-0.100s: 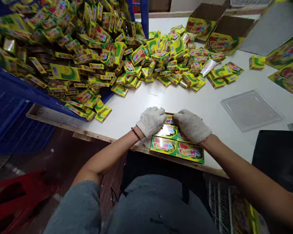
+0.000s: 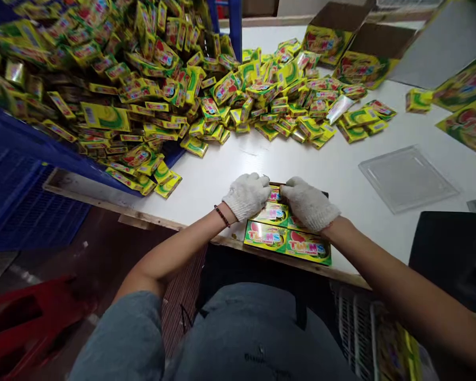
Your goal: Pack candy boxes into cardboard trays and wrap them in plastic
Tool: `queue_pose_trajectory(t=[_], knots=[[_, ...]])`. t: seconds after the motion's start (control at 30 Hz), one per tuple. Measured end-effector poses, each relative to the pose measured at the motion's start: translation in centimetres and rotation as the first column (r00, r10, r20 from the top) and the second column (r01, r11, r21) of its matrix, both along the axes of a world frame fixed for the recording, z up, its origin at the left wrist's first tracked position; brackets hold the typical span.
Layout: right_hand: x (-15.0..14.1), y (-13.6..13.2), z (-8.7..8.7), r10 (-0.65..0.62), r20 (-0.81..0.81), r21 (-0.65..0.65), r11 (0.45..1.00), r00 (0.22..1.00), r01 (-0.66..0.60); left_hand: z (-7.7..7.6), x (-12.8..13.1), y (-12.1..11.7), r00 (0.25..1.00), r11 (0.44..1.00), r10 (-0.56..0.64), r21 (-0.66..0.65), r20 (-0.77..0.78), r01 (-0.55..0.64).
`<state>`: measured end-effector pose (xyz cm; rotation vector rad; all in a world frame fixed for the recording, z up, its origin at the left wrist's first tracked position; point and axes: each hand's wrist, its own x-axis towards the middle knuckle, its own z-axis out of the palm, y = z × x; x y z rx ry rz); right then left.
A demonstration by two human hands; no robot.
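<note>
My left hand (image 2: 248,197), in a white knit glove, lies at the far left of a shallow dark tray (image 2: 326,194). Its fingers are curled against a small yellow-green TWINS box (image 2: 275,194) in the far row. From the other side my right hand (image 2: 310,205), gloved too, closes on that box's right end; its palm covers the boxes on the right. Fingertips of both hands are partly hidden. Flat rows of the same boxes show nearer me, with a front-left box (image 2: 265,236) and a front-right box (image 2: 307,247) in full view.
A blue crate (image 2: 31,164) spills a big heap of TWINS boxes (image 2: 269,95) across the white table (image 2: 214,174). A clear plastic lid (image 2: 408,177) lies to the right. Open cartons (image 2: 365,69) stand behind; a red stool (image 2: 31,317) is at lower left.
My right hand has shifted very slightly left, showing more of the tray's far right corner. The left hand and the boxes look much the same.
</note>
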<state>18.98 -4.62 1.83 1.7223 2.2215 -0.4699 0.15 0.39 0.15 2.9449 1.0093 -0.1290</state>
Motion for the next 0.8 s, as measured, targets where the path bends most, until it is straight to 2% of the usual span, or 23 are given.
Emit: queue_pose_trajectory(t=[0.17,0.27,0.33,0.43,0.53,0.63,0.7,0.8], knots=[[0.5,0.7,-1.0,0.131,0.026,0.003,0.991,0.991,-0.132,-0.9,-0.4,-0.6,0.994,0.997,-0.074,0.037,0.077,0.071],[1.3,0.9,-1.7,0.146,0.005,0.037,0.989,0.989,-0.146,-2.0,-0.7,-1.8,0.991,0.993,-0.079,0.096,0.112,0.068],[1.9,0.9,-2.1,0.139,-0.068,0.069,0.989,0.988,-0.135,-2.4,-1.0,-2.5,0.989,0.991,-0.070,0.125,0.130,0.054],[2.5,0.7,-2.5,0.133,-0.179,0.116,0.987,0.975,-0.113,-2.5,-1.2,-3.0,0.986,0.987,-0.092,0.141,0.138,0.073],[2.5,0.6,-2.6,0.156,-0.192,0.110,0.984,0.969,-0.137,-2.3,-1.1,-3.0,0.983,0.987,-0.121,0.126,0.140,0.103],[2.4,0.6,-2.5,0.188,-0.215,0.086,0.981,0.958,-0.173,-2.1,-0.7,-2.8,0.988,0.995,-0.089,0.064,0.126,0.082],[2.7,0.7,-2.7,0.170,-0.247,0.108,0.983,0.954,-0.148,-2.0,-0.4,-2.5,0.993,0.998,-0.065,0.021,0.103,0.064],[3.6,0.4,-3.0,0.090,-0.304,0.188,0.982,0.948,-0.033,-2.0,-0.1,-2.3,0.993,0.998,-0.068,-0.007,0.097,0.069]])
